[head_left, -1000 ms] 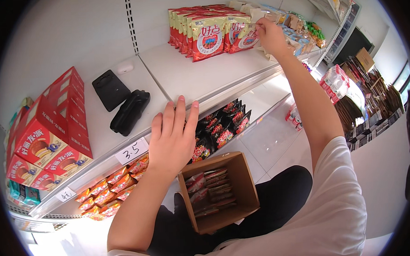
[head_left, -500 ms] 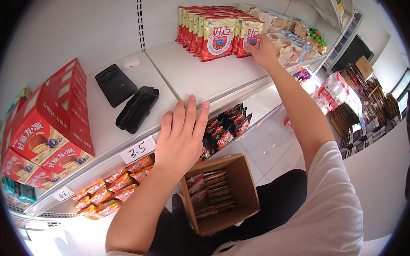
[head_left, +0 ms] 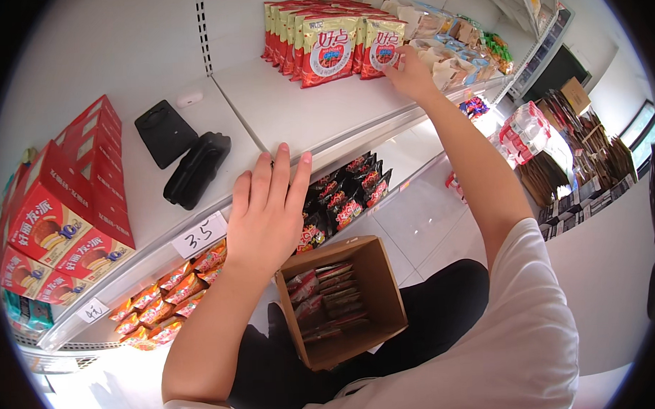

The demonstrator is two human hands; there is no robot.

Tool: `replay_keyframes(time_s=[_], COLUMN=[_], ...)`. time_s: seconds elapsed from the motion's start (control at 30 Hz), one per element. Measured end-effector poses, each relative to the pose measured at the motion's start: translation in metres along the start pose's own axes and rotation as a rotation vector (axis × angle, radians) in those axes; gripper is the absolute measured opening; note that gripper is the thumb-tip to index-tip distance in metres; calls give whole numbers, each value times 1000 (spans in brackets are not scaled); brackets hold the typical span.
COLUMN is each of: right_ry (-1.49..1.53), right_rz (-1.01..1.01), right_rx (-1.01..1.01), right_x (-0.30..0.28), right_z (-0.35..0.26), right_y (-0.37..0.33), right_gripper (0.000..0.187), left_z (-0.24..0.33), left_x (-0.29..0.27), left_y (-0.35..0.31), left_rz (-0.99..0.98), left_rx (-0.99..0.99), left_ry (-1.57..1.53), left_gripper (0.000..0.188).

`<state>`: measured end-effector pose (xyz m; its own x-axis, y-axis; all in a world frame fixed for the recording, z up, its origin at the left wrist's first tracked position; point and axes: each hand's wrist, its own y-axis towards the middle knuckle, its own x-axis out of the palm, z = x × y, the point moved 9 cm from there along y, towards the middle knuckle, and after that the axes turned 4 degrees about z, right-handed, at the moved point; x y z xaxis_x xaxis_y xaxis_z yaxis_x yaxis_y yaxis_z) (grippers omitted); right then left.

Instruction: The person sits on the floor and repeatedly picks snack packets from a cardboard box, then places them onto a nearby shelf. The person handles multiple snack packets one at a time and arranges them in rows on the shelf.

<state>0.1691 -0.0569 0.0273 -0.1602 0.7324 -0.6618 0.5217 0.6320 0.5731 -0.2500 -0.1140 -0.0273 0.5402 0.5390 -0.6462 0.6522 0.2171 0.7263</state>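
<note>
On the upper white shelf (head_left: 302,111) stand rows of red and cream snack bags (head_left: 329,53). My right hand (head_left: 412,74) is at the lower right edge of the front bag in the right-hand row (head_left: 382,50), its thumb and fingers bent around that edge. Part of the bag's side is hidden by the fingers. My left hand (head_left: 267,217) lies with fingers spread over the shelf's front edge and holds nothing. Below, against my legs, an open cardboard box (head_left: 381,296) holds several flat snack packs (head_left: 338,294).
Left on the shelf are stacked red boxes (head_left: 61,214), a black flat case (head_left: 165,134), a black oblong case (head_left: 196,169) and a small white case (head_left: 190,99). Lower down sit orange packs (head_left: 158,308) and black packs (head_left: 342,204). Clear-wrapped snacks (head_left: 445,63) fill the shelf's right end.
The whole view has shifted slightly. My right hand has slid a little toward the bag's right edge, while the bag keeps its place in the row. My left hand stays on the shelf edge.
</note>
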Motion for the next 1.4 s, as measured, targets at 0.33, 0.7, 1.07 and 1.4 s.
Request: replay_keyframes(time_s=[0.33,0.7,1.07,1.4], right_ry=[606,-72,-208,-19], right_rz=[-1041,-1840,-1654,-1387], right_rx=[70,-581,-465,-603], right_x=[4,204,240,265], right_z=[-162,-119,-92,-81], right_y=[-221,-551,-631,-658], right_gripper=[21,42,33,28], left_z=[-4,17,74,79], left_x=[3,-12,-9,-7], left_y=[-5,-17,-47,-48], left_rz=[-17,275,-41,-150], left_rx=[-20,124,302,331], left_ry=[40,-129,-495,-563], left_gripper=[76,29,16,17])
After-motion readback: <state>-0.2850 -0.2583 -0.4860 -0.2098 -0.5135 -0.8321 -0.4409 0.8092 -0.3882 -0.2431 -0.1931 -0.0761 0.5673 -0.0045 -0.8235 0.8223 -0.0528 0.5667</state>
